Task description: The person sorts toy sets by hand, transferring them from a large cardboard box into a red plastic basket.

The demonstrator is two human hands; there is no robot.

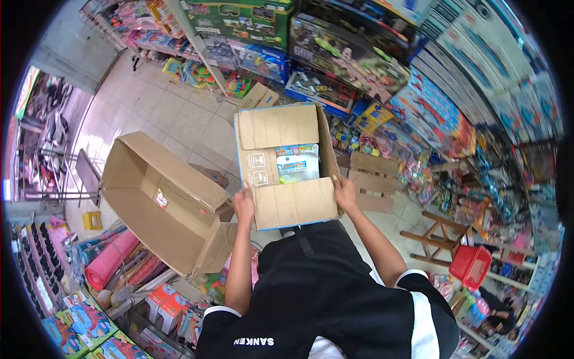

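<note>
Shelves of boxed toys [359,54] fill the far and right side of the shop. On the left an empty cardboard box [161,200] lies tipped on its side, well apart from the hands. In the middle, close to the body, an open carton [287,164] is held up with its flaps spread and a packaged toy [297,164] showing inside. The left hand [243,203] clamps the carton's near left edge; the right hand [345,192] clamps its near right corner. The step in hand looks like carrying or presenting the open carton. A next move would likely call for a level, two-handed hold, so nothing slides out.
</note>
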